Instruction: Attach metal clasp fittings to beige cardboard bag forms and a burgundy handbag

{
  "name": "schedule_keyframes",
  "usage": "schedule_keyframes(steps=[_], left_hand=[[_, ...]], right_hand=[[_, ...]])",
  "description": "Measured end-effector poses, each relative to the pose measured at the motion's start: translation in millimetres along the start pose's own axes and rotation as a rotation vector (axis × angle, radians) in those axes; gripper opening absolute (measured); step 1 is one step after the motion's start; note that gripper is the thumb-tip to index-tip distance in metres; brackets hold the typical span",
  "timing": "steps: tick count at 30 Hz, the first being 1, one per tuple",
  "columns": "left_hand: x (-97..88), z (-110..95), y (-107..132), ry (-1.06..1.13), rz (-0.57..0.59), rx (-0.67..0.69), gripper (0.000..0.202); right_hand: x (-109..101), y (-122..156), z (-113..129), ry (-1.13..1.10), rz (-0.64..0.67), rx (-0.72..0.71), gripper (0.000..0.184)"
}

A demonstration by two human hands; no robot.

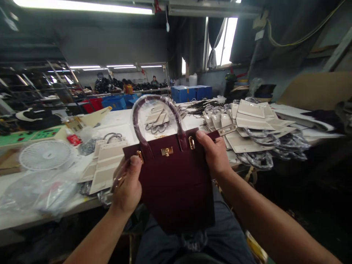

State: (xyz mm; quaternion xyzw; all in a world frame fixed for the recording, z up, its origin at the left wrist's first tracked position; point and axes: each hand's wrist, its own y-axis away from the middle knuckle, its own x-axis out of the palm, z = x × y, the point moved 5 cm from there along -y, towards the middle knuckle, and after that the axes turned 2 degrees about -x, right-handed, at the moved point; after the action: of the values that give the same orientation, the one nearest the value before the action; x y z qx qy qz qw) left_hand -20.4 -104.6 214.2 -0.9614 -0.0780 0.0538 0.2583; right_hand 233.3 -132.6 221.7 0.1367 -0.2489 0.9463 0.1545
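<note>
Maroon handbag [177,179] at centre, extending into lower centre. Person's left hand [129,185] grips its left edge; right hand [216,152] grips its upper right corner. Beige pieces [254,123] piled right of centre.

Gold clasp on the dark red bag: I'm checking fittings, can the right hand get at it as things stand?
Probably yes: nothing covers the clasp, and the right hand is close by, though it would likely have to loosen its hold on the bag.

Grey wall [110,46], bright curtained window [231,40], lit ceiling tube [82,6], white table [122,120]
</note>
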Motion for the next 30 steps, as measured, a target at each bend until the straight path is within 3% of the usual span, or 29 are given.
schedule_keyframes(steps=[2,6,10,15,19,21,23,27,30], left_hand=[[5.0,8.7,-9.4,-0.105,0.015,0.159,0.047],[30.2,27.8,-25.5,-0.052,0.063,0.194,0.044],[52.5,30.4,-43.3,-0.005,0.09,0.281,0.044],[56.1,35.8,-64.3,-0.019,0.079,0.312,0.044],[49.7,51.6,-68.0,-0.096,0.06,0.286,0.047],[46.7,73.5,-64.4,-0.167,0.073,0.192,0.046],[45.0,108.1,-56.0,-0.205,0.121,0.021,0.044],[44.3,186.3,-30.6,-0.219,0.219,-0.313,0.043],[46.9,225.6,-18.6,-0.315,0.355,-0.469,0.044]], right_hand=[[-4.5,-5.5,-0.1,0.074,-0.015,-0.124,0.04],[-18.4,-21.8,-14.4,0.168,-0.058,-0.147,0.04],[-29.8,-43.7,-26.5,0.192,-0.127,-0.201,0.038],[-23.8,-65.7,-43.1,0.156,-0.151,-0.217,0.037],[-13.6,-71.6,-67.0,0.14,-0.106,-0.142,0.038],[-13.6,-70.2,-89.6,0.151,-0.065,-0.035,0.038],[-20.5,-65.3,-120.6,0.22,-0.019,0.13,0.039],[-48.4,-48.0,-188.2,0.481,0.145,0.465,0.045],[-69.2,-39.3,-223.5,0.561,0.199,0.602,0.045]])
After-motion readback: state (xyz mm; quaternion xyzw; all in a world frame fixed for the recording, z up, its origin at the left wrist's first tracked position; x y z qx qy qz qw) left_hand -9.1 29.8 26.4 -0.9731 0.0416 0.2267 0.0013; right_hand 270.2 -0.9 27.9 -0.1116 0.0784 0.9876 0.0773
